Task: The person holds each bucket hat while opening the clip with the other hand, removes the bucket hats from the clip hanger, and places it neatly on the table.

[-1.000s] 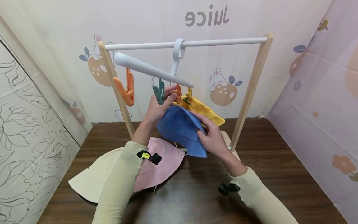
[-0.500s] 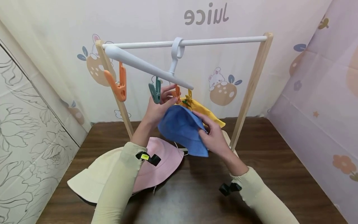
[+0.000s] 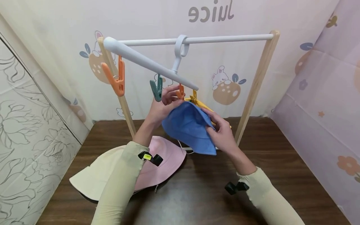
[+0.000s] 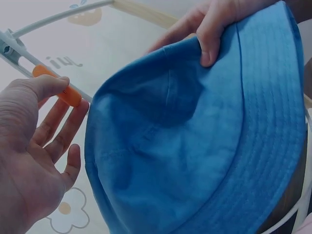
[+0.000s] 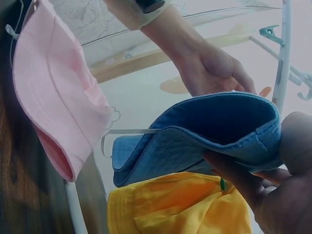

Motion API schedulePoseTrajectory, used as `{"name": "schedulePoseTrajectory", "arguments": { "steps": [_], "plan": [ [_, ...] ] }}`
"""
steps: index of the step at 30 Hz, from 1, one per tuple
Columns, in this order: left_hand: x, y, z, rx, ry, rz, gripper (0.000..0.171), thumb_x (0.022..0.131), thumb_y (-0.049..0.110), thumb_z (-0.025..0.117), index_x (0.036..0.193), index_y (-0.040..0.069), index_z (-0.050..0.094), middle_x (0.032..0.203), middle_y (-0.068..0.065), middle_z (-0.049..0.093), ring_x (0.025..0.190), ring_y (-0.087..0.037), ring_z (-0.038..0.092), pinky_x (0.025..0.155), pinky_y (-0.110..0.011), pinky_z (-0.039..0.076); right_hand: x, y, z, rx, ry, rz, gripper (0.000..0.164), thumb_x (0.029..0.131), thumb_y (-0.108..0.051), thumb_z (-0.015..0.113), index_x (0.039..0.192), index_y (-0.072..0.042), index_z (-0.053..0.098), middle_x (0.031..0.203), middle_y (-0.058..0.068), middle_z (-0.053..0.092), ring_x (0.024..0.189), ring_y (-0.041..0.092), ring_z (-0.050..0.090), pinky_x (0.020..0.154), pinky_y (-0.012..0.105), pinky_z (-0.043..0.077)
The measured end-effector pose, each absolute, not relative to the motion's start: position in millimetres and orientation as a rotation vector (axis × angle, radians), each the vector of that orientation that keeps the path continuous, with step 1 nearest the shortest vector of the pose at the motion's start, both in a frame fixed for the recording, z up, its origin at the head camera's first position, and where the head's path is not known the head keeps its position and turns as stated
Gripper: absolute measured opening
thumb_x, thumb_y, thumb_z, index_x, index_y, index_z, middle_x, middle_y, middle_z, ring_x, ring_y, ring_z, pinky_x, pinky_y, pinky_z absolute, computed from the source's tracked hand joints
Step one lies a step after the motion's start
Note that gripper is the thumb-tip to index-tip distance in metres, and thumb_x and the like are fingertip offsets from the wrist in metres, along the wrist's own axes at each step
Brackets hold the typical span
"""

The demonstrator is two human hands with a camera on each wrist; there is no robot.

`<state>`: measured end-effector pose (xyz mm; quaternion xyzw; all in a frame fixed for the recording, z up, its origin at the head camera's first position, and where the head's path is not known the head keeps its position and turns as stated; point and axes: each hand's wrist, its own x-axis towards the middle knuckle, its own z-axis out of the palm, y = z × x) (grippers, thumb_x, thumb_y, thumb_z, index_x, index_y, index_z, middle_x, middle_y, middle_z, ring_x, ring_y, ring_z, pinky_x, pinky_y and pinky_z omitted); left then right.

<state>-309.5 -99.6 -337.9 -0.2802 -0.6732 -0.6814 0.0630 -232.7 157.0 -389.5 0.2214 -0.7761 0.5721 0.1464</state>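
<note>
My left hand (image 3: 158,111) pinches an orange clothespin (image 4: 71,96) between thumb and fingers, under the white hanger (image 3: 146,62). Beside it, my right hand (image 3: 224,136) grips the brim of a blue bucket hat (image 3: 188,126), thumb on one side and fingers on the other. The hat's crown is up close to the orange clothespin; whether they touch I cannot tell. Behind it, a yellow hat (image 5: 180,207) hangs from a yellow clothespin (image 3: 194,96) at the hanger's far end, mostly covered by the blue one in the head view.
Nearer along the hanger hang a green clothespin (image 3: 156,89) and a larger-looking orange clothespin (image 3: 117,78). The hanger hooks over a white rod (image 3: 225,39) between wooden posts (image 3: 257,84). A pink hat (image 3: 161,161) and a cream hat (image 3: 102,170) lie on the dark wooden table (image 3: 197,193).
The hanger's near left end has swung up and left. The blue hat and right hand have shifted slightly right and up, covering more of the yellow hat. Both hands keep their holds.
</note>
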Motion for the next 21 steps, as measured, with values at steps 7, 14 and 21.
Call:
{"name": "schedulePoseTrajectory", "arguments": {
  "steps": [7,14,21],
  "plan": [
    [-307,-101,-341,-0.858,-2.038,-2.092,0.057,0.103,-0.003,0.071,0.158,0.001,0.058,0.147,-0.032,0.070,0.124,-0.027,0.075,0.112,-0.031,0.060,-232,164,-391,0.674,-2.210,1.709,0.067,0.099,0.019,0.052,0.164,0.001,0.054,0.169,0.027,0.055,0.142,0.004,0.059,0.101,0.012,0.053],
    [-305,-104,-344,-0.838,-2.066,-2.118,0.056,0.106,-0.002,0.069,0.160,0.002,0.056,0.149,-0.031,0.069,0.119,-0.013,0.073,0.109,-0.025,0.060,-233,175,-394,0.644,-2.209,1.776,0.069,0.100,0.020,0.053,0.165,-0.001,0.053,0.168,0.029,0.055,0.141,-0.004,0.061,0.105,0.011,0.054],
    [-305,-106,-347,-0.842,-2.067,-2.106,0.054,0.105,-0.001,0.070,0.158,0.001,0.058,0.147,-0.033,0.070,0.122,-0.020,0.076,0.112,-0.029,0.061,-232,186,-394,0.587,-2.196,1.847,0.068,0.101,0.018,0.058,0.165,-0.004,0.055,0.157,0.017,0.068,0.133,-0.004,0.068,0.103,0.012,0.056]
  ]
}}
